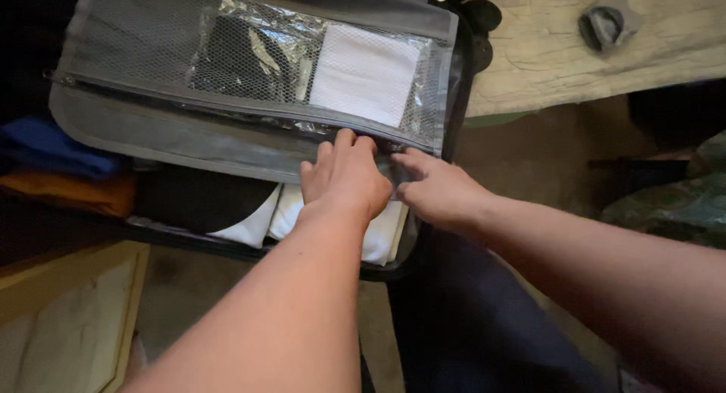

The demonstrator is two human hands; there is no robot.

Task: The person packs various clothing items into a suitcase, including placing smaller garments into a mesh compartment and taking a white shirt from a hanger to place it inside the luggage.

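An open suitcase lies in front of me, its grey lid (174,132) propped up with a mesh zip pocket (136,38). Behind the mesh I see a crinkled silver foil packet (280,49) and a flat white item (363,72). My left hand (344,177) rests palm down on the pocket's lower edge, fingertips on the zipper line (227,104). Just to its right, my right hand (435,189) pinches something small at the zipper's end, hidden between thumb and fingers. Folded white clothes (382,234) and a black garment (197,200) lie in the case below.
Blue cloth (53,147) and orange cloth (68,193) are stacked at the left. A pale wooden box (60,317) stands at the lower left. A cream quilt (582,53) with a grey rolled item (609,23) lies at the top right. Brown floor (537,155) shows between.
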